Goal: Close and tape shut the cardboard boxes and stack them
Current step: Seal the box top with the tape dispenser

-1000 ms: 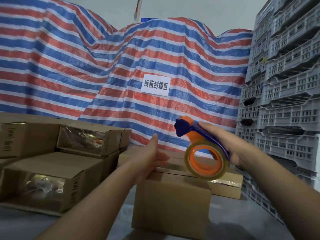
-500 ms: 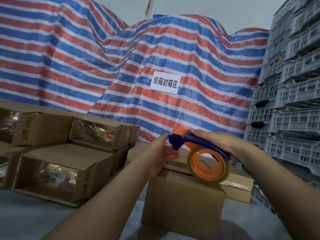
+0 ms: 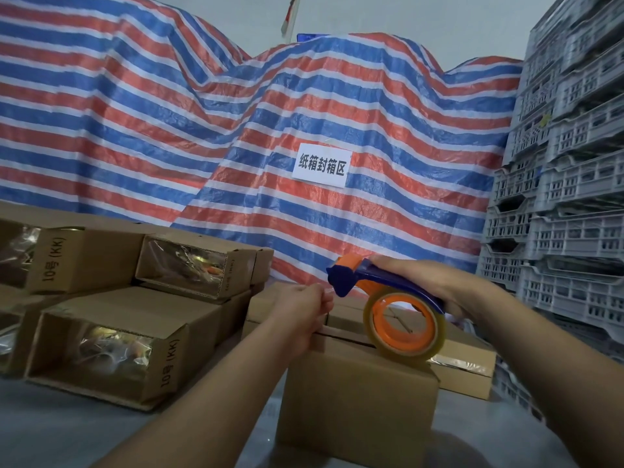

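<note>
Plain brown cardboard box [image 3: 354,396], flaps closed; tape dispenser [image 3: 388,305] atop.

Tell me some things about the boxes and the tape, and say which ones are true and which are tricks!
1. The right hand holds the tape dispenser. True.
2. The tape roll rests on the cardboard box. True.
3. The left hand lies flat on the floor. False: it is up at the box's top edge, fingers pinched at the dispenser's blue nose.
4. The sheet behind is plain green. False: it has red, blue and white stripes.
5. Grey crates are stacked on the right. True.
</note>
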`<state>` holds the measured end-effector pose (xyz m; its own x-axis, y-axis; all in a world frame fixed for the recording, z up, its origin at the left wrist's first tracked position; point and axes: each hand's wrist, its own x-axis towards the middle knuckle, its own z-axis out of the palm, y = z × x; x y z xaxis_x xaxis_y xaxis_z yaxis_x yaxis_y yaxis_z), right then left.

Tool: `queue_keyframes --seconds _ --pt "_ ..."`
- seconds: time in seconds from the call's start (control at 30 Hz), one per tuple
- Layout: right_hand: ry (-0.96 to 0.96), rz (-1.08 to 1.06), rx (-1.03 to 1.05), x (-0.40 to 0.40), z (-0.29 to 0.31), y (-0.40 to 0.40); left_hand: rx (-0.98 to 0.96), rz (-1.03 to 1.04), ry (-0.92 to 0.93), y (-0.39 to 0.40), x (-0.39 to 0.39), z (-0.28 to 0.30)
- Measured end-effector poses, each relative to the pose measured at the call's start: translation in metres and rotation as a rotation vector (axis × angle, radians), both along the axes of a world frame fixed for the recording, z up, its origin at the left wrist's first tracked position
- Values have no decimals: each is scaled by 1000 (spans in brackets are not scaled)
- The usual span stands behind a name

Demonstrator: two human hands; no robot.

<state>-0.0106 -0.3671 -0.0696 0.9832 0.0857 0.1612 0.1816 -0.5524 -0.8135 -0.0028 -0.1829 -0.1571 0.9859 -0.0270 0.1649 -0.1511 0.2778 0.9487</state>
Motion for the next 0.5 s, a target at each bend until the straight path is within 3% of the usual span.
queue_keyframes --seconds 0.33,0.5 --pt "-11 18 -7 5 0 -6 -25 46 -25 -1 1 0" --pt "123 16 -119 3 13 -7 -105 68 11 2 4 0"
